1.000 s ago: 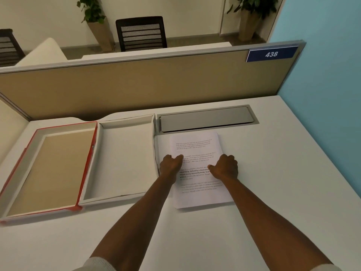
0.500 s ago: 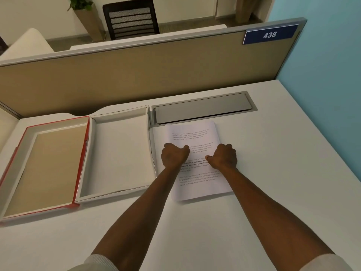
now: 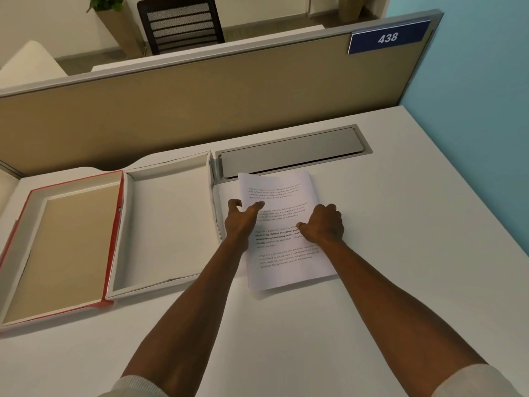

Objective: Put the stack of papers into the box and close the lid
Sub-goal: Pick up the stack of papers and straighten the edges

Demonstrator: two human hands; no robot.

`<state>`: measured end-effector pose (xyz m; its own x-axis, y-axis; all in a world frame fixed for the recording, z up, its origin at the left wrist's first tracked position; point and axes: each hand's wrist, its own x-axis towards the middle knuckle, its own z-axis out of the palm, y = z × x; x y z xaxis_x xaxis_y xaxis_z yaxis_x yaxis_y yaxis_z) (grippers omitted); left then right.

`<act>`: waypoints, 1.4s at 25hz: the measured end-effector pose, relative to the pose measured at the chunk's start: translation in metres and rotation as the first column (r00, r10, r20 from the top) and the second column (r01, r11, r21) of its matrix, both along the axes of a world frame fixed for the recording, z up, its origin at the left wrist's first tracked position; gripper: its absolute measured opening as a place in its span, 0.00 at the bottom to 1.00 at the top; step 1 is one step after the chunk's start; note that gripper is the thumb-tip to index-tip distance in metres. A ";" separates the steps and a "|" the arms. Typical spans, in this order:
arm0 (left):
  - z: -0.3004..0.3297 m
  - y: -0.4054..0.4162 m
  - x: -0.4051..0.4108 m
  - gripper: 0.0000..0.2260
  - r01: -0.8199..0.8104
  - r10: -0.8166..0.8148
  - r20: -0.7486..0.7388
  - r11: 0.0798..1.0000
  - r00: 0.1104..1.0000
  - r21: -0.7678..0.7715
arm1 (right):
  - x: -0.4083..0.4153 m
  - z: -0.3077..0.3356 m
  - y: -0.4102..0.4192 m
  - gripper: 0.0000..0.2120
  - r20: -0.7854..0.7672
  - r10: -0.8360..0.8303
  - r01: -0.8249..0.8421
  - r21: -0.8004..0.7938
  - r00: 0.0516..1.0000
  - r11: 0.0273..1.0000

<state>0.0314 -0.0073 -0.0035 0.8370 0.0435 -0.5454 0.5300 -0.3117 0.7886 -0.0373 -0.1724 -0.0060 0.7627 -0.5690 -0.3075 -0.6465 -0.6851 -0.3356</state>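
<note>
A stack of printed white papers (image 3: 282, 189) lies on the white desk, just right of the box. The box (image 3: 169, 224) is a shallow white tray, open and empty. Its red-edged lid (image 3: 68, 247) lies flat to the left with its tan inside facing up. My left hand (image 3: 240, 222) is at the stack's left edge, thumb on top of the sheets and fingers down beside the edge, which looks slightly raised. My right hand (image 3: 325, 224) is curled over the stack's right edge, thumb pressing on the top page.
A grey cable hatch (image 3: 289, 151) is set into the desk just behind the papers. A tan partition (image 3: 200, 104) with a blue "438" sign (image 3: 388, 38) closes the back. A blue wall (image 3: 472, 110) runs along the right.
My left hand has opened from a fist on the page and shifted to the stack's left edge, thumb on top. My right hand stays curled at the right edge. The view has dropped slightly.
</note>
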 end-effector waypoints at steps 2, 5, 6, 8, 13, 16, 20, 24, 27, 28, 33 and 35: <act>0.001 -0.001 0.000 0.29 -0.009 0.009 -0.026 1.000 1.000 -0.010 | -0.001 0.000 0.000 0.28 0.001 0.000 0.000 -0.001 1.000 1.000; 0.006 -0.002 0.019 0.37 -0.057 0.042 -0.177 0.995 0.983 -0.078 | -0.001 -0.002 0.000 0.28 0.016 -0.006 0.006 0.012 1.000 1.000; 0.007 -0.002 0.027 0.41 -0.054 0.031 -0.242 0.994 0.970 -0.092 | -0.001 -0.002 0.000 0.29 0.020 -0.007 0.006 0.009 1.000 1.000; 0.003 -0.002 0.039 0.39 -0.007 -0.026 -0.318 0.995 0.948 -0.100 | -0.001 -0.003 0.000 0.29 0.023 -0.004 0.004 0.000 1.000 1.000; 0.008 -0.020 0.011 0.22 -0.108 0.110 -0.169 0.994 0.979 0.021 | 0.000 -0.005 0.000 0.29 0.022 0.003 -0.003 -0.006 1.000 1.000; 0.004 -0.022 -0.003 0.23 -0.138 0.141 -0.035 0.986 0.989 0.090 | 0.000 -0.004 -0.002 0.30 0.010 0.000 0.000 -0.005 1.000 1.000; 0.011 -0.016 -0.018 0.20 -0.123 0.129 0.177 0.991 0.976 -0.044 | -0.002 -0.005 -0.024 0.41 0.073 -0.160 0.121 0.378 0.985 0.918; 0.026 -0.004 -0.036 0.20 -0.018 0.092 0.296 0.969 0.951 -0.245 | -0.002 0.013 -0.045 0.27 0.070 -0.361 0.136 0.846 0.930 0.516; 0.034 0.000 -0.047 0.17 0.024 0.053 0.332 0.974 0.942 -0.224 | -0.004 0.033 -0.041 0.20 0.020 -0.435 0.153 0.921 0.900 0.359; 0.037 0.000 -0.049 0.16 0.038 0.035 0.337 0.978 0.941 -0.207 | -0.005 0.035 -0.037 0.19 0.056 -0.470 0.165 0.894 0.881 0.416; 0.072 -0.004 -0.049 0.10 0.145 -0.081 0.411 0.981 0.908 -0.127 | -0.020 0.060 -0.011 0.14 0.368 -0.479 0.031 0.767 0.797 0.641; 0.081 -0.002 -0.053 0.13 0.201 -0.100 0.501 0.968 0.860 -0.152 | -0.031 0.069 -0.005 0.15 0.498 -0.452 -0.060 0.718 0.740 0.693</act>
